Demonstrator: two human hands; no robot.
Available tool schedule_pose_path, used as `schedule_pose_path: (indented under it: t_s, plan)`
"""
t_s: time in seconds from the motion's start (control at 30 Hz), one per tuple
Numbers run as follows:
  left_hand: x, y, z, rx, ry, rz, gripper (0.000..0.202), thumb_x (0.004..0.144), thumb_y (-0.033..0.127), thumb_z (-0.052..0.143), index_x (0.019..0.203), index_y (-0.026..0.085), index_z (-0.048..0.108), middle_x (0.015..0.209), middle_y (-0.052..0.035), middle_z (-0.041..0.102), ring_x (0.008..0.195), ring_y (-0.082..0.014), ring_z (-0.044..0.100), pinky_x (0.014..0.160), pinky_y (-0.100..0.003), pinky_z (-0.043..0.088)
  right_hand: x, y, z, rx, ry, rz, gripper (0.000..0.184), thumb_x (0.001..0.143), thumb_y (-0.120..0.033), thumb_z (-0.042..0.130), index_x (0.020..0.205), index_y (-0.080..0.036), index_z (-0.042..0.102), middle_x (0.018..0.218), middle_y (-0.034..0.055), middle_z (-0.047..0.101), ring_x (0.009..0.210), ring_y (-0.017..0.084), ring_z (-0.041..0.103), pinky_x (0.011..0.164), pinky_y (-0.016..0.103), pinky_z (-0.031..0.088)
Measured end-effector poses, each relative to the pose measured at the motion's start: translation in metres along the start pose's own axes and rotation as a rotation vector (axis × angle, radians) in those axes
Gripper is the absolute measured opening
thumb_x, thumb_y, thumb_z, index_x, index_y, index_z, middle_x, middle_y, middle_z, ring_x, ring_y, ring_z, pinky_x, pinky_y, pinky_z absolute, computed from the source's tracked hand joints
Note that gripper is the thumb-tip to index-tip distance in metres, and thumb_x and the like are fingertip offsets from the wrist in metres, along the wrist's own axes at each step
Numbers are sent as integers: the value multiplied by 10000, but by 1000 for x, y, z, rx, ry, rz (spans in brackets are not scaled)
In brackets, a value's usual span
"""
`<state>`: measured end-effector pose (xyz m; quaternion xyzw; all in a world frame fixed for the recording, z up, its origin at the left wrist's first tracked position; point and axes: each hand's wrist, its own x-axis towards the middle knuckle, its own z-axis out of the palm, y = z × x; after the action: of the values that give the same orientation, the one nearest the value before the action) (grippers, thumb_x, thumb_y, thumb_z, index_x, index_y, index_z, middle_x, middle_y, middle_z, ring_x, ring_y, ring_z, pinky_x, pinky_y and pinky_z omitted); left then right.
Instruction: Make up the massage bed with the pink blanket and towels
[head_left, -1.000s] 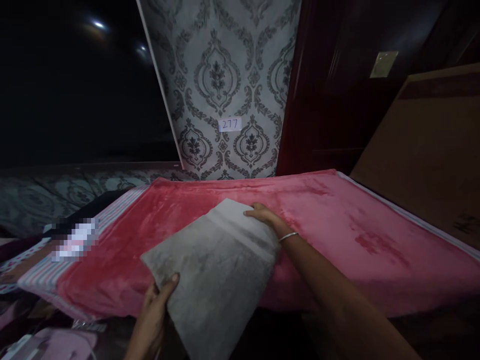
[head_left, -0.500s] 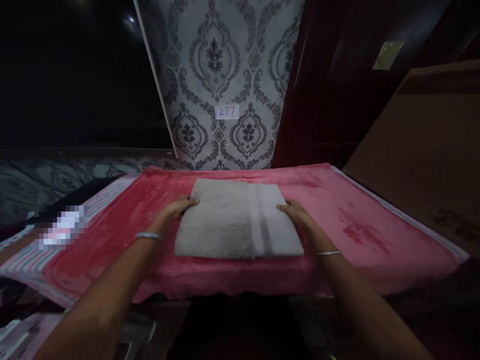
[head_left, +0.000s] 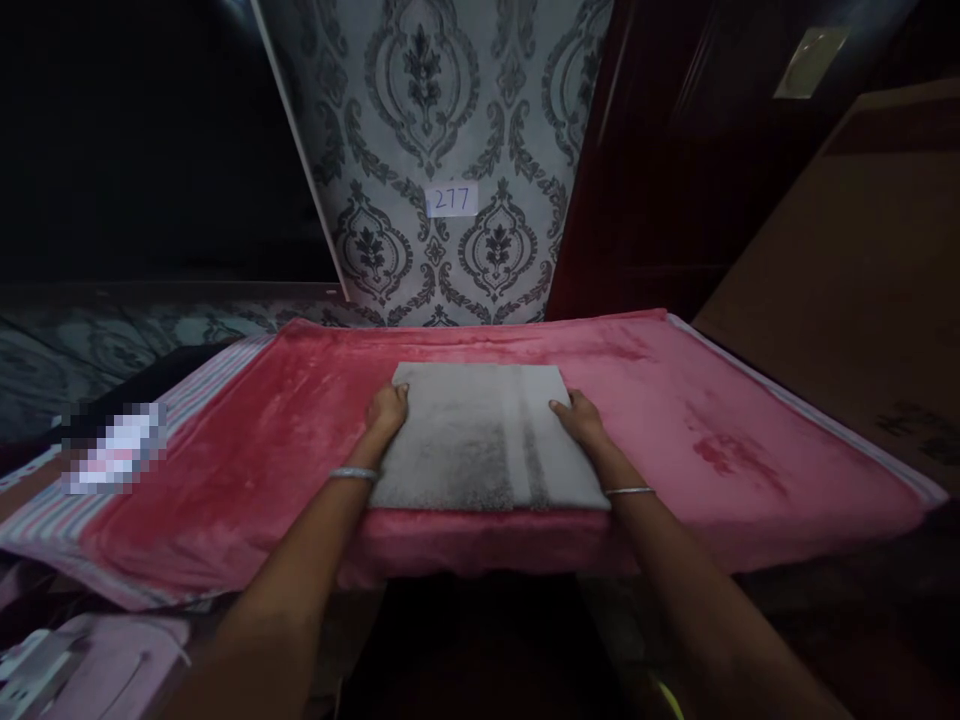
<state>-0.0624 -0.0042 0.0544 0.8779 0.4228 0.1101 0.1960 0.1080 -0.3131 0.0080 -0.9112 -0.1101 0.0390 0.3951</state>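
A pink blanket (head_left: 247, 430) is covering the work surface; a patterned wall (head_left: 450, 110) is standing behind, a dark screen (head_left: 150, 140) at left, brown cardboard (head_left: 847, 260) at right. One grey cloth (head_left: 457, 440) is lying flat at the blanket's front edge. Two hands are pinching its sides — left hand (head_left: 388, 408) at left, right hand (head_left: 581, 418) at right — thumbs on top. Two bracelets (head_left: 354, 473) are showing, one per arm; one numbered paper (head_left: 451, 199) is hanging behind.

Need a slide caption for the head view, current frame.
Left hand and right hand hold opposite edges of a flat gray piece over pink fabric.
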Motion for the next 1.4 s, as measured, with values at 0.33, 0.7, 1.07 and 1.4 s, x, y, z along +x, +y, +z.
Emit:
schedule_pose_path:
  t_s: [0.33, 0.7, 1.07, 1.4]
  plan:
    - [11, 14, -20, 152, -14, 94, 440, 960, 343, 501, 1253, 57, 661, 1245, -248, 693, 1172, -341, 669, 931, -385, 541, -6, -37, -16, -331, 21, -100, 611, 956, -315, 554, 1529, -130, 457, 1416, 217, 596, 1283, 326, 582, 1044, 427, 467]
    - [-10, 46, 23, 384, -101, 497, 622, 1020, 503, 285, 1564, 225, 401, 1660, -121, 324, 1548, -318, 256, 1243, -615, 177, -4, -64, 39, -603, -77, -327, 602, 1062, -471, 267, 1602, -221, 356, 1676, 87, 294, 1550, 269, 214, 1223, 553, 211]
    - [-8, 42, 25, 334, -76, 510, 625, 1015, 504, 300, 1550, 208, 429, 1640, -153, 356, 1534, -316, 285, 1231, -579, 207, 6, -51, 41, -539, -97, -318, 595, 1074, -463, 245, 1601, -212, 355, 1683, 85, 276, 1552, 257, 211, 1231, 534, 187]
    - [-15, 42, 25, 295, 0, 483, 582, 1025, 459, 291, 1489, 183, 509, 1584, -166, 443, 1495, -278, 357, 1248, -498, 200, 0, -52, 35, -544, -95, -248, 649, 1067, -497, 244, 1605, -146, 336, 1687, 128, 247, 1556, 265, 197, 1229, 521, 199]
